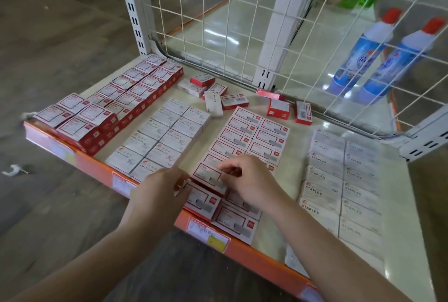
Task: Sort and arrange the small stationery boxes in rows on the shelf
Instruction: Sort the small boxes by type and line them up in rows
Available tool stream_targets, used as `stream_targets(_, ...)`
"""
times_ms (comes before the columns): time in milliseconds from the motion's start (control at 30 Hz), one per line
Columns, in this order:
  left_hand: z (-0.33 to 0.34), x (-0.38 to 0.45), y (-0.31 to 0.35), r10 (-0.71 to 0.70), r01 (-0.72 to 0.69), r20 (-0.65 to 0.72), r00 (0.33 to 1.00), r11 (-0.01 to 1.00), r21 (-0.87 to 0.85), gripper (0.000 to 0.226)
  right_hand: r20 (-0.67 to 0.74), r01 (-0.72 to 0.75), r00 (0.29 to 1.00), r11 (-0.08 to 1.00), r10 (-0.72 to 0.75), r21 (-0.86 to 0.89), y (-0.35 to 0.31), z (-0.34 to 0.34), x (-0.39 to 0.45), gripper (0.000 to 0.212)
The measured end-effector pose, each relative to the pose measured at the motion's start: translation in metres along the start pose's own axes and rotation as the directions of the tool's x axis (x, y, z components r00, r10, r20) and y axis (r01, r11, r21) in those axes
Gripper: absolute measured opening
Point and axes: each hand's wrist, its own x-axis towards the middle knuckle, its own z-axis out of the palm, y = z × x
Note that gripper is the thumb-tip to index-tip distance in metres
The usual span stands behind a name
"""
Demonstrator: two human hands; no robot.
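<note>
"STAPLES" is printed on the lids of the pale boxes (pixel 322 190) ranged in two columns by the shelf's right edge; the same word is read lengthwise on a loose white box (pixel 213 103) lying near the shelf's back edge; "PAPER CLIPS" is made out on the white boxes (pixel 155 141) in the double column left of the shelf's middle; the print on the red-framed boxes (pixel 254 132) and on the orange front edge's price labels (pixel 208 235) is too blurred to be read.

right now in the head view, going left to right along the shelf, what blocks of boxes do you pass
stacked red-sided boxes → white paper clips boxes → red-bordered boxes under both hands → white staples boxes
</note>
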Motion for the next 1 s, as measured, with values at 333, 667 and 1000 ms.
stream_targets(333, 0.003, -0.002, 0.002, -0.015, 0.014, -0.025, 1.000, 0.999, -0.034, 0.029, 0.031, -0.011, 0.999, 1.000, 0.011, 0.013, 0.001, 0.004, -0.002, 0.029)
stream_targets(667, 0.003, 0.000, 0.001, -0.028, 0.028, 0.017, 0.999, 0.999, -0.029, 0.028, 0.058, -0.016, 0.998, 1.000, 0.015, 0.009, 0.001, 0.004, -0.001, 0.032)
stream_targets(1000, 0.002, 0.021, 0.026, 0.050, -0.050, -0.067, 0.997, 0.999, 0.006, 0.029, -0.133, -0.071, 0.989, 0.997, 0.071, 0.009, 0.020, -0.030, 0.008, 0.026)
